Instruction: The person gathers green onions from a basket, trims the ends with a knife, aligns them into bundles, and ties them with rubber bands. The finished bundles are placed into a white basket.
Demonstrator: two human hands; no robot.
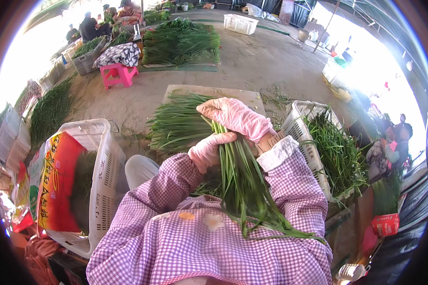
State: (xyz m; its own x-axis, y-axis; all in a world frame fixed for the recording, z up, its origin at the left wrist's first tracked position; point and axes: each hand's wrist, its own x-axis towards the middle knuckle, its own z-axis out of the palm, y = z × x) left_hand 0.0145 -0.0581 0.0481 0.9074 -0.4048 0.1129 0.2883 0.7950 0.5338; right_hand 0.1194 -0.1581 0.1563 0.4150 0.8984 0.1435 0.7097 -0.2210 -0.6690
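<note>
A bunch of long green leaves, apparently garlic chives [237,174], hangs from my two pink-gloved hands, its leaf tips trailing over my checked smock. Its upper end is closed in my right hand [232,115]. Lower on the bunch, my left hand [210,148] grips it with the thumb across the stems. Just beyond and to the left, a pile of the same greens [182,123] lies on a pale board [214,91]. More loose leaves show partly hidden beneath my left wrist.
A white plastic crate [110,171] stands at my left, with a red printed bag inside. On my right is another white crate [308,142] heaped with loose leaves. Farther off are a pink stool [117,74], a large stack of greens [180,42] and several seated people at upper left.
</note>
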